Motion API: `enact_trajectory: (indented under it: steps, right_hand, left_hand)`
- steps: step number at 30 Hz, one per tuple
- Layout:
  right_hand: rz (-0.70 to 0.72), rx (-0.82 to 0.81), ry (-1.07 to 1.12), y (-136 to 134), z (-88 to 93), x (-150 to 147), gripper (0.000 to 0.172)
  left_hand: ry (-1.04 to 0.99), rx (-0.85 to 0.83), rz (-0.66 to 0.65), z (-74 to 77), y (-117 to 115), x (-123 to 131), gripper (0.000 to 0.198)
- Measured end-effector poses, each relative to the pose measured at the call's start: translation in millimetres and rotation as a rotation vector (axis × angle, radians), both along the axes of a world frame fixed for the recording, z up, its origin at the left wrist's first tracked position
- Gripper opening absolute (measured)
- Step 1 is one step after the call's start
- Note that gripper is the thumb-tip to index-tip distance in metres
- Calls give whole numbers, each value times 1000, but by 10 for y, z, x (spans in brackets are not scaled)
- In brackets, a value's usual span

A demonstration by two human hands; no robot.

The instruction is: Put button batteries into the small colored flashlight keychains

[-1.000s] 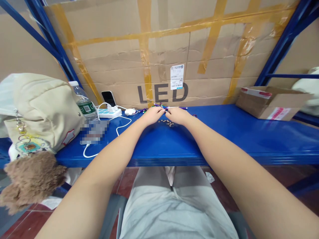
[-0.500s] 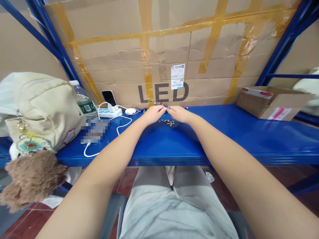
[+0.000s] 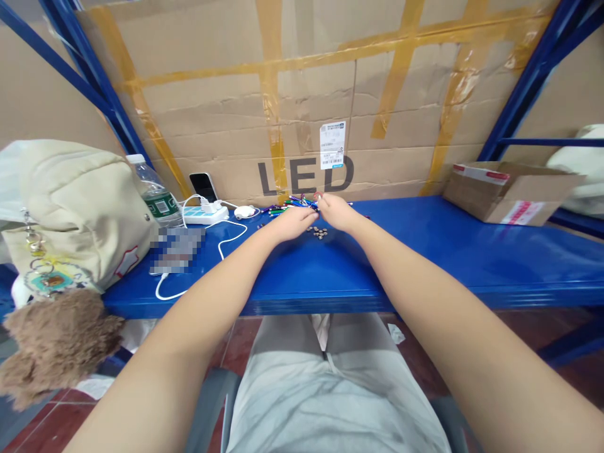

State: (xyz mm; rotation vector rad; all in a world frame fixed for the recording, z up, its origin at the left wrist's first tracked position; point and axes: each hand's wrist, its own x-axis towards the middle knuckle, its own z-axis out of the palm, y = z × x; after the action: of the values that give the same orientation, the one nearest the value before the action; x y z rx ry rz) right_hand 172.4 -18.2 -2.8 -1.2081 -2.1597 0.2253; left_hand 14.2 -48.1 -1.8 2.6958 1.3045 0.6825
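Observation:
My left hand (image 3: pixel 297 222) is over the table, close to the pile, its fingers drawn together; what they hold, if anything, is too small to make out. My right hand (image 3: pixel 336 211) is beside it, a little farther back, with thumb and fingertips pinched; I cannot make out what is between them. Behind both hands lies a heap of thin, shiny coloured sticks (image 3: pixel 279 211), pen-like, in blue, green, red and purple, partly hidden by the hands. Several small round dark pieces (image 3: pixel 321 233) lie loose on the table just in front of my hands.
The blue metal table (image 3: pixel 425 258) backs onto a taped cardboard panel (image 3: pixel 212 126). At left are a cream backpack (image 3: pixel 80 207), a water bottle (image 3: pixel 158 198), a power strip (image 3: pixel 207 215), a phone (image 3: pixel 202 187) and white cables. An open cardboard box (image 3: pixel 500 195) stands at right.
My hands were close together over the heap. Now the right hand is slightly higher and farther back, the left slightly nearer me, and more of the coloured sticks show.

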Motion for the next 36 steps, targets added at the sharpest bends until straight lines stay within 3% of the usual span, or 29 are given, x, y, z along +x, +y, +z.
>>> enact_trajectory:
  steps: [3, 9, 14, 16, 19, 21, 22, 25, 28, 36]
  right_hand:
    - [-130, -25, 66, -38, 72, 63, 38]
    - [-310, -412, -294, -75, 201, 390, 27]
    - [-457, -582, -435, -23, 232, 668, 30]
    - [-512, -594, -455, 1, 242, 735, 31]
    - [-557, -383, -355, 4, 256, 712, 28]
    - [-448, -313, -180, -31, 250, 594, 30]
    - [-351, -364, -78, -58, 239, 509, 34]
    - [-84, -717, 107, -140, 180, 228, 42]
    - [75, -911, 261, -171, 121, 39, 36]
    - [143, -1224, 520, -54, 82, 20, 27]
  left_hand:
    - [47, 11, -53, 4, -28, 41, 32]
    - [-40, 21, 106, 48, 12, -103, 31]
    - [11, 16, 93, 14, 60, -197, 29]
    - [23, 17, 80, 8, 59, -201, 28]
    - [26, 19, 83, 5, 56, -193, 24]
    - [-2, 18, 91, -4, 64, -182, 20]
    - [-24, 22, 90, -11, 72, -176, 19]
    - [-88, 62, 60, -33, 106, -166, 16]
    - [-78, 121, 28, -34, 121, -164, 16]
    - [257, 336, 115, 27, 15, -60, 17]
